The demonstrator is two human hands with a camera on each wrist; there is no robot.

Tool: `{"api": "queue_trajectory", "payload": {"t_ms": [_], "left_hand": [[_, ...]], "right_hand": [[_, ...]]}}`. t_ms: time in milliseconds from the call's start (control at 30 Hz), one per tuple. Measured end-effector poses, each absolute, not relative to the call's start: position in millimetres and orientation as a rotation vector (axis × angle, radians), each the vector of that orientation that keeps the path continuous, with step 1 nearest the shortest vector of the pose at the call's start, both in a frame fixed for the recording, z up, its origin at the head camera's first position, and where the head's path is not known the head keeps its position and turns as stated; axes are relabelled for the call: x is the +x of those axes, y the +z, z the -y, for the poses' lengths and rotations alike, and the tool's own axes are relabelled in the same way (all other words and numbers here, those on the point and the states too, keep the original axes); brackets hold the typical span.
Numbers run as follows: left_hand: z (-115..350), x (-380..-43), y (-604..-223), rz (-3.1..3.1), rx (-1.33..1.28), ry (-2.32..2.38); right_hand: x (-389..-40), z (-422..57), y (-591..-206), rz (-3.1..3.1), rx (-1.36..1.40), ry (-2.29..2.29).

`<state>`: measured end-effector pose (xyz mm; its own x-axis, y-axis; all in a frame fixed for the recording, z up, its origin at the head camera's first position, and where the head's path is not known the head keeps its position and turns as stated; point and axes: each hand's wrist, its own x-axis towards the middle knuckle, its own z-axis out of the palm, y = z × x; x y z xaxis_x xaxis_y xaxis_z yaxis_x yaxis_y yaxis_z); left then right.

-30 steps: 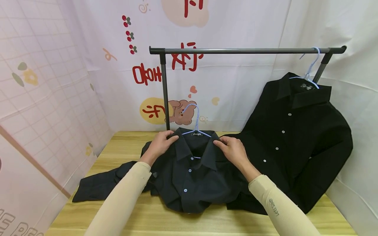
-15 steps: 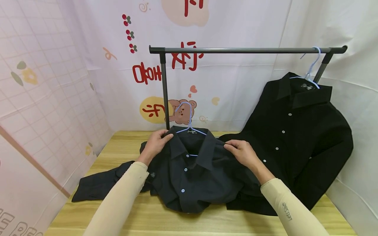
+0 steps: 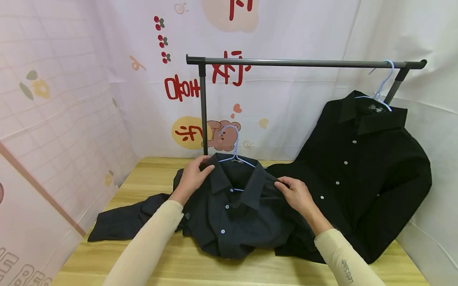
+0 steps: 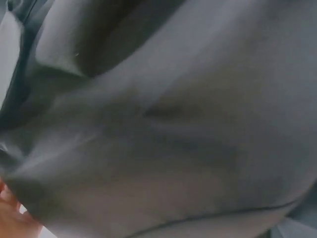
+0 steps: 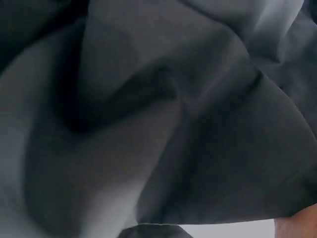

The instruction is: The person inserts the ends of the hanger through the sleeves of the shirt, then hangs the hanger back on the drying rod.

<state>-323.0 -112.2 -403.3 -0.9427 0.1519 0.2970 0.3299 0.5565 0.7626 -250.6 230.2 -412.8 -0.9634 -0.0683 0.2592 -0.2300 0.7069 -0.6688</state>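
A black button-up shirt [image 3: 247, 222] lies bunched on the wooden table, its collar raised at the back. Inside the collar sits a light-blue hanger [image 3: 236, 153], its hook sticking up above the neckline. My left hand [image 3: 193, 174] pinches the shirt at the shoulder beside the collar. Farther out along the other shoulder, my right hand [image 3: 295, 192] pinches the cloth between thumb and fingers. Dark shirt fabric [image 4: 173, 124] fills most of the left wrist view, with a bit of hand at the lower left. Folded fabric [image 5: 198, 124] fills the right wrist view too.
Behind the table stands a dark metal clothes rack with a horizontal bar [image 3: 286, 62]. At its right end a second black shirt [image 3: 375, 167] hangs on a light-blue hanger [image 3: 384, 85], its lower part resting on the table [image 3: 200, 274]. One sleeve [image 3: 121, 222] stretches out left.
My right hand has slid outward from the collar along the shoulder. The hanger and collar shifted left, then back right. My left hand keeps its pinch.
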Motion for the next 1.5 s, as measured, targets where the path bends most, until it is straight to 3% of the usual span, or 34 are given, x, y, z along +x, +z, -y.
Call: {"api": "queue_trajectory", "payload": {"t_ms": [367, 667, 767, 900, 1033, 1500], "left_hand": [[102, -297, -422, 2.458, -0.609, -0.888], [67, -265, -433, 2.561, -1.122, -0.619], [59, -263, -433, 2.627, -1.009, -0.783], [54, -272, -429, 2.614, -0.609, -1.144], [48, -286, -426, 2.638, -0.385, -1.092], [44, -275, -441, 2.697, -0.370, -0.924]], "right_hand": [[-238, -231, -414, 2.702, 0.154, 1.061], [-235, -235, -410, 2.712, 0.131, 1.065], [-234, -238, -409, 2.718, 0.136, 1.071], [-233, -239, -407, 2.721, 0.140, 1.098], [-230, -235, -403, 2.724, 0.142, 1.167], [-211, -239, -397, 2.676, -0.061, 1.439]]}}
